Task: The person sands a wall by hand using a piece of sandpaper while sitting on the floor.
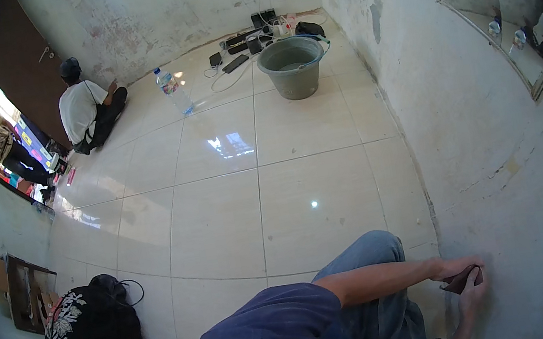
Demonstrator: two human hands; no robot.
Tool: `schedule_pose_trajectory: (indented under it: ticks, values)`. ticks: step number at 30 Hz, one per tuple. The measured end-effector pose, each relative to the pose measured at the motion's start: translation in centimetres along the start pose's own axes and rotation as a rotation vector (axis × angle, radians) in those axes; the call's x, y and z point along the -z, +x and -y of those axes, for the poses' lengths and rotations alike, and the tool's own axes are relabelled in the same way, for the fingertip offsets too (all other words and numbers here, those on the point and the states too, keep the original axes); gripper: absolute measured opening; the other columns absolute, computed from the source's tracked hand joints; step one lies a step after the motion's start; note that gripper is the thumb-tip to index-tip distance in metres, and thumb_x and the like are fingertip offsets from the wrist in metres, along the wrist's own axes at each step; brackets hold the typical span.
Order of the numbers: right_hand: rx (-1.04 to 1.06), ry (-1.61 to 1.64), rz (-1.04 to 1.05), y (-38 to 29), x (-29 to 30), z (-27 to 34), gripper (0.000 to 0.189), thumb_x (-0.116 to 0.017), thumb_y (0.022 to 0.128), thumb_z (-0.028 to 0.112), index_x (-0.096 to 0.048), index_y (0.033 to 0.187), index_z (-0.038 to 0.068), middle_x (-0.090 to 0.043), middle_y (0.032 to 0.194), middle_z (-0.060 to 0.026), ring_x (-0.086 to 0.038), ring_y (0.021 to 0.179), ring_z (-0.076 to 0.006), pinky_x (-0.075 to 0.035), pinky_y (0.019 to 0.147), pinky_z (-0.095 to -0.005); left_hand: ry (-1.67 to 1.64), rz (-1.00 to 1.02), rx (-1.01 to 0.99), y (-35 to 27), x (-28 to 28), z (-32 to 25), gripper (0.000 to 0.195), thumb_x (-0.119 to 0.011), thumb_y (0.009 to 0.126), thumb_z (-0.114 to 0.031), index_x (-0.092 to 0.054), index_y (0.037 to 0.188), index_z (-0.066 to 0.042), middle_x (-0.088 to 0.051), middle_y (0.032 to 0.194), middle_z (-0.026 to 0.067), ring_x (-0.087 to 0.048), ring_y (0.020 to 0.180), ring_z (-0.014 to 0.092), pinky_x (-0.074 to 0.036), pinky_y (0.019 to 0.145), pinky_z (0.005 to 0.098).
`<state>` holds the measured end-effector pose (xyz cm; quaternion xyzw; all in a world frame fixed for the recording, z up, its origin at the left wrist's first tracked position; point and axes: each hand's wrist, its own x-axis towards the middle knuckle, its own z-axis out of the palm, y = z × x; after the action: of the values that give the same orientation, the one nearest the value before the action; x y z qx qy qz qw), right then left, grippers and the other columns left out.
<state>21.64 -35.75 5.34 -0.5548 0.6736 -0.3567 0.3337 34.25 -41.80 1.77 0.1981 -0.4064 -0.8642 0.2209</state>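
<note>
At the lower right, next to the wall, my left hand and my right hand are close together. Between them is a dark brown folded sheet, which looks like sandpaper. The fingers of both hands grip it, and part of it is hidden behind them. The whitish painted wall is right beside my fingers; whether they touch it I cannot tell. My bent knee in blue jeans is below my outstretched left arm.
A grey bucket stands on the tiled floor, near cables and chargers. A water bottle is left of it. A mirror hangs on the right wall. People sit, crouch and stand in the doorway.
</note>
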Motion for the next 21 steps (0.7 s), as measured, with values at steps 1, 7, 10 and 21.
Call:
schedule_pose_trajectory:
  ticks: [1,7,10,21]
  values:
    - [0.003,-0.012,0.017,-0.1,0.1,0.6,0.049,-0.045,0.101,0.035,-0.051,0.127,-0.006,-0.059,0.120,-0.0183,-0.057,0.112,-0.0265,-0.043,0.096,-0.0351,0.001,-0.002,0.001,0.0,0.1,0.1,0.047,-0.044,0.089,-0.060,-0.063,0.091,-0.017,-0.061,0.082,-0.0017,-0.054,0.069,0.011,-0.042,0.061,0.0277]
    - [-0.017,0.088,0.020,-0.9,-0.6,2.6,0.039,-0.042,0.103,0.028,-0.054,0.115,-0.007,-0.062,0.105,-0.0140,-0.058,0.096,-0.0206,-0.046,0.083,-0.0324,0.008,-0.046,0.094,0.4,0.3,1.1,0.050,-0.043,0.090,-0.061,-0.062,0.092,-0.014,-0.059,0.075,0.0011,-0.050,0.062,0.012,-0.043,0.058,0.0272]
    - [-0.046,0.118,0.097,-0.5,-0.3,1.7,0.041,-0.040,0.103,0.029,-0.052,0.119,-0.007,-0.060,0.108,-0.0151,-0.057,0.101,-0.0210,-0.045,0.086,-0.0323,-0.025,-0.056,0.068,0.0,-0.7,0.6,0.052,-0.045,0.086,-0.067,-0.059,0.078,-0.018,-0.050,0.060,-0.0018,-0.043,0.050,0.011,-0.037,0.051,0.0270]
    - [-0.193,0.392,0.109,-0.2,-0.8,-1.0,0.032,-0.039,0.104,0.024,-0.053,0.108,-0.005,-0.060,0.098,-0.0099,-0.057,0.085,-0.0168,-0.046,0.074,-0.0313,-0.051,-0.068,0.027,0.0,-0.8,1.0,0.051,-0.046,0.086,-0.065,-0.058,0.078,-0.017,-0.054,0.063,-0.0006,-0.048,0.051,0.012,-0.041,0.052,0.0283]
